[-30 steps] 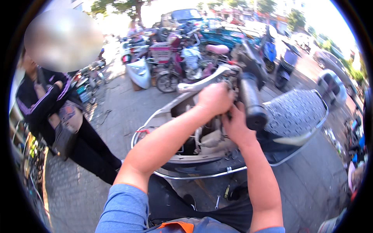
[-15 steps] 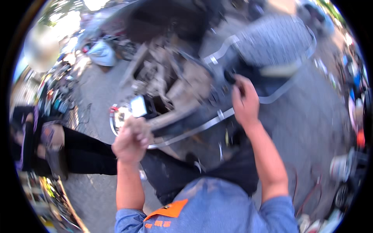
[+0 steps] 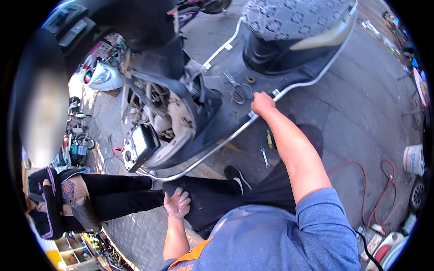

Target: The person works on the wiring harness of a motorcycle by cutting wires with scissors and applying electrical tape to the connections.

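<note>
A scooter with its front cover off shows wiring and parts inside the opening (image 3: 165, 119). My right hand (image 3: 262, 104) is closed at the edge of the black footboard (image 3: 217, 126), beside the silver side rail (image 3: 235, 133); whatever its fingers hold, if anything, is hidden. Just left of it lie scissors (image 3: 244, 92) with dark handles, and a small dark ring-shaped piece (image 3: 250, 79). Over my left thigh, my left hand (image 3: 177, 203) is turned palm up, its fingers loosely bent and apart, holding nothing. A device with a lit screen (image 3: 140, 140) rests against the scooter's front.
A person in black trousers (image 3: 117, 189) stands close on the left. On the ground lie a wrench (image 3: 265, 158), a yellow-green tool (image 3: 270, 139) and a red hose (image 3: 364, 189). A white bucket (image 3: 413, 160) stands at far right. The patterned seat (image 3: 294, 20) rises beyond the footboard.
My left hand has drawn back from the scooter's front toward my thigh. My right hand has shifted left and closed at the footboard edge. The view has turned and steadied.
</note>
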Motion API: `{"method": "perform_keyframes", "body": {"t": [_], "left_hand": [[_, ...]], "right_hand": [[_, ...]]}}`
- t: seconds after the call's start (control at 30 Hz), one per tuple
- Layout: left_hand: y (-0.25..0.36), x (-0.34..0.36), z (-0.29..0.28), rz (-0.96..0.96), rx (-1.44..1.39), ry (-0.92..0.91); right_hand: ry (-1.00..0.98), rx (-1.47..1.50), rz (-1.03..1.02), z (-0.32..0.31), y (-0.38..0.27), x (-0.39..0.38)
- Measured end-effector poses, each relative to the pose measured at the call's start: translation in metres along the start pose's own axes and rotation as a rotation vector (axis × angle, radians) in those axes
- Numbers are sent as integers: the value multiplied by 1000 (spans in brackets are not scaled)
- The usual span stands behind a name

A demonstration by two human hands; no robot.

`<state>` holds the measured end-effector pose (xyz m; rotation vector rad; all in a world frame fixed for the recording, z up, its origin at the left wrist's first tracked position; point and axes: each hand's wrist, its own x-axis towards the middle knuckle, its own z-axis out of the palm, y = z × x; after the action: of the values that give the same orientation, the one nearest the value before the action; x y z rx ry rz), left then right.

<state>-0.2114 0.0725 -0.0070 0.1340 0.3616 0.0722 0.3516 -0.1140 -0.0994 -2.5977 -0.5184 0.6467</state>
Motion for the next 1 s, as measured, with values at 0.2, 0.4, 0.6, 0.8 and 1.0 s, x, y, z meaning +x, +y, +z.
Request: {"method": "perform_keyframes", "body": {"t": [0.2, 0.4, 0.6, 0.8, 1.0], "left_hand": [[8, -4, 10, -13, 8, 143], [-6, -8, 14, -30, -42, 158], [1, -9, 16, -42, 36, 233], [10, 12, 7, -142, 87, 219], [-40, 64, 69, -181, 585, 97]], "right_hand": [[38, -179, -81, -1, 2, 66], [230, -290, -221, 32, 24, 116], [333, -108, -123, 16, 12, 112], [23, -121, -77, -32, -41, 31], [-84, -236, -574, -107, -62, -183]]}}
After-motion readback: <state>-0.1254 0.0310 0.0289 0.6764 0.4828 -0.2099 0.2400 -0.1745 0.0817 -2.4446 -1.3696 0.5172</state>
